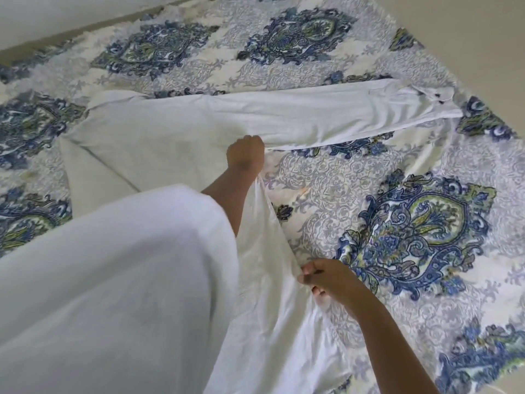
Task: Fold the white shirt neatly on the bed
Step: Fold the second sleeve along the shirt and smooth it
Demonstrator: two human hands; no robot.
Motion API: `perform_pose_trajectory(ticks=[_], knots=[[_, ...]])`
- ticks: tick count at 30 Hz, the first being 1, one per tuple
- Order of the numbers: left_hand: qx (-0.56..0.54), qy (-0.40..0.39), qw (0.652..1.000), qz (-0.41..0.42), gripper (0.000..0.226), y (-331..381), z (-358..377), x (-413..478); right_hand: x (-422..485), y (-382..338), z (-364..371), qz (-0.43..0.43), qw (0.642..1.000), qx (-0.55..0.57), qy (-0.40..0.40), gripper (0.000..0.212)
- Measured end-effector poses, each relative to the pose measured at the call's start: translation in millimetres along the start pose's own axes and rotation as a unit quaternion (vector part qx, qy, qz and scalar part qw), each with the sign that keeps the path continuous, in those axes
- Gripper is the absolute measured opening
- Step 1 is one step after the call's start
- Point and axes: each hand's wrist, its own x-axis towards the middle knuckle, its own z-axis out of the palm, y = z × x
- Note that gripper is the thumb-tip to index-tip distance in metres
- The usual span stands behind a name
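Note:
The white shirt (159, 137) lies spread on the bed, its body at the left and middle. One long sleeve (326, 115) stretches to the right, ending in a cuff with dark buttons. My left hand (245, 153) is closed on the shirt's side edge where the sleeve joins the body. My right hand (324, 277) pinches the same edge lower down, nearer to me. Between the two hands the cloth is pulled into a taut ridge. A loose white sleeve on my own left arm (113, 280) hides the shirt's near-left part.
The bed is covered by a sheet (412, 231) with large blue and green paisley medallions. A pale wall runs along the bed's far left edge, and pale floor (468, 29) shows beyond the bed's right corner.

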Motion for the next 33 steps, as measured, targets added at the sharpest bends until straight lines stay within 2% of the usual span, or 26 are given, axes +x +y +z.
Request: perform_pose_trajectory(ticks=[2,3,5,6,8,9,10,12,14,15,18,20,22,24,26,28,30,33], knots=[[-0.12,0.047,0.992,-0.009,0.022,-11,-11,-3,-6,-1,6,-0.018,0.999,-0.02,0.035,0.017],[-0.2,0.086,0.976,-0.021,0.019,-20,-17,-6,-12,-3,10,-0.032,0.997,-0.034,0.055,0.02],[-0.352,0.147,0.922,-0.067,0.014,-47,-29,-20,-29,-10,26,-0.078,0.992,-0.068,0.079,0.02],[-0.443,0.152,0.877,-0.106,0.014,-62,-32,-28,-37,-12,36,-0.109,0.984,-0.111,0.083,0.017],[-0.62,0.113,0.745,-0.221,0.022,-93,-33,-49,-51,-19,62,-0.156,0.958,-0.229,0.069,0.004],[-0.664,0.082,0.69,-0.275,0.023,-110,-30,-60,-58,-22,80,-0.175,0.939,-0.287,0.076,0.013],[-0.684,0.046,0.657,-0.314,0.018,-127,-24,-69,-60,-23,96,-0.203,0.915,-0.337,0.093,0.018],[-0.693,-0.025,0.622,-0.362,0.009,-148,-16,-83,-58,-18,121,-0.241,0.89,-0.377,0.082,0.03],[-0.702,-0.069,0.603,-0.373,0.014,-154,-12,-91,-55,-12,141,-0.211,0.891,-0.4,0.042,0.039],[-0.697,-0.081,0.607,-0.373,0.014,-152,-13,-95,-54,-7,148,-0.184,0.897,-0.401,0.026,0.04],[-0.624,-0.153,0.675,-0.362,0.006,-137,-12,-113,-55,2,159,-0.146,0.919,-0.367,0.014,0.037],[-0.592,-0.138,0.697,-0.38,0.01,-136,-3,-127,-60,6,163,-0.135,0.925,-0.354,0.026,0.035],[-0.618,-0.082,0.665,-0.411,0.005,-145,4,-137,-64,10,165,-0.116,0.93,-0.35,0.015,0.03],[-0.649,-0.064,0.642,-0.404,0.001,-147,7,-149,-69,15,163,-0.095,0.94,-0.329,0.008,0.026],[-0.633,-0.101,0.668,-0.377,0.003,-138,10,-166,-74,20,157,-0.074,0.955,-0.289,0.011,0.022],[-0.603,-0.15,0.691,-0.37,0.009,-118,14,-193,-81,28,143,-0.057,0.966,-0.246,0.059,0.018],[-0.606,-0.182,0.674,-0.382,0.017,-99,22,-224,-89,41,125,-0.069,0.954,-0.279,0.092,0.02],[-0.622,-0.206,0.642,-0.398,0.017,-77,36,-269,-98,63,112,-0.115,0.911,-0.396,0.013,0.036]])
